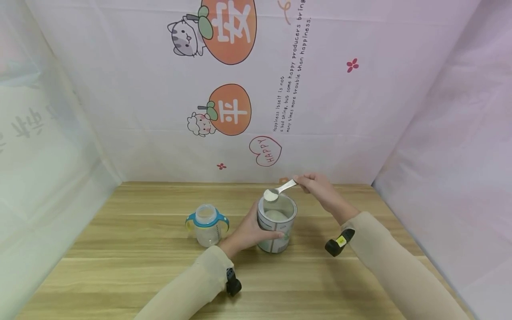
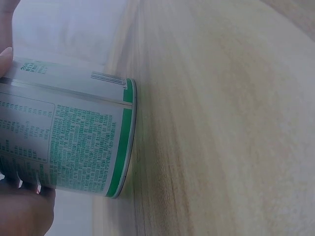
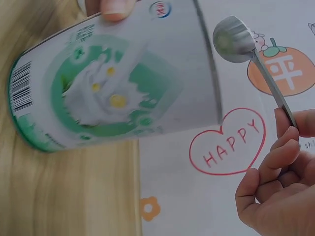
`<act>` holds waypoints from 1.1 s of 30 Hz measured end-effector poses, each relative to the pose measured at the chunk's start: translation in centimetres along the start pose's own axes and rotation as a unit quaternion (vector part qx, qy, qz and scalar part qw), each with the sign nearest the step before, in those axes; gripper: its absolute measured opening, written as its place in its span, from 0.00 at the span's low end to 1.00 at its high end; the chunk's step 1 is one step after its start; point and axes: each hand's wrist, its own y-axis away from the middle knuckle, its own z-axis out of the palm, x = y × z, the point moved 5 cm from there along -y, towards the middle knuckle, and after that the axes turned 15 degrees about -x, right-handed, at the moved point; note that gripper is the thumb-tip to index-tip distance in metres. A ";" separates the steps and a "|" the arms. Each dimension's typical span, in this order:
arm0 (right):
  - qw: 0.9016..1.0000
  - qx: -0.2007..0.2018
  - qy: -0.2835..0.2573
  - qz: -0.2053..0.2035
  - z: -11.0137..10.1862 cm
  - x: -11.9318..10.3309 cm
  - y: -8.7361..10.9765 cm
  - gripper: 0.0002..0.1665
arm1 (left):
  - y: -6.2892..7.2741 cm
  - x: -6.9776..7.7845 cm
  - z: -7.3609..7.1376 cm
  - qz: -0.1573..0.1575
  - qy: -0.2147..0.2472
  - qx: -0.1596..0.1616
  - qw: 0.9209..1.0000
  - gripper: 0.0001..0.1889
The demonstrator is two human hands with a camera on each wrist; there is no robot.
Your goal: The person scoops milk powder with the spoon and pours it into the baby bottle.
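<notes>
My left hand (image 1: pixel 253 230) grips the side of a white and green milk powder can (image 2: pixel 74 132), fingers on one side and thumb across its front. The can's top is uncovered, and pale powder (image 1: pixel 276 215) shows inside. Between thumb and fingers, my right hand (image 3: pixel 275 182) pinches the handle of a metal measuring spoon (image 3: pixel 234 42). In the head view the spoon's bowl, heaped with white powder (image 1: pixel 271 195), is over the can's rim. Left of the can stands a clear baby bottle (image 1: pixel 208 233) with blue and yellow handles and an uncovered mouth.
Everything stands on a wood-grain table (image 1: pixel 132 266). A white printed cloth (image 1: pixel 320 146) hangs behind the table's far edge, with more white sheeting along both sides. Each wrist carries a small black camera, the right one (image 1: pixel 339 243) hanging below the sleeve.
</notes>
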 end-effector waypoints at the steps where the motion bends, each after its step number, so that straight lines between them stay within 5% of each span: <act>1: 1.000 0.000 0.001 -0.002 0.1 -0.3 -0.1 0.25 | -0.2 -0.6 0.0 0.002 -0.001 0.000 1.000 0.54; 6: 1.000 -0.005 0.008 -0.004 0.5 -1.6 -0.9 0.25 | -1.2 -3.0 -0.3 0.011 -0.009 -0.002 1.000 0.55; 19: 1.000 -0.010 0.008 -0.013 2.5 -4.8 -3.2 0.25 | -1.2 -3.3 -0.3 0.003 -0.030 0.003 1.000 0.54; 33: 0.995 -0.059 0.074 -0.012 6.4 -7.1 -5.8 0.25 | -0.9 -3.1 -0.3 0.009 -0.026 -0.007 1.000 0.55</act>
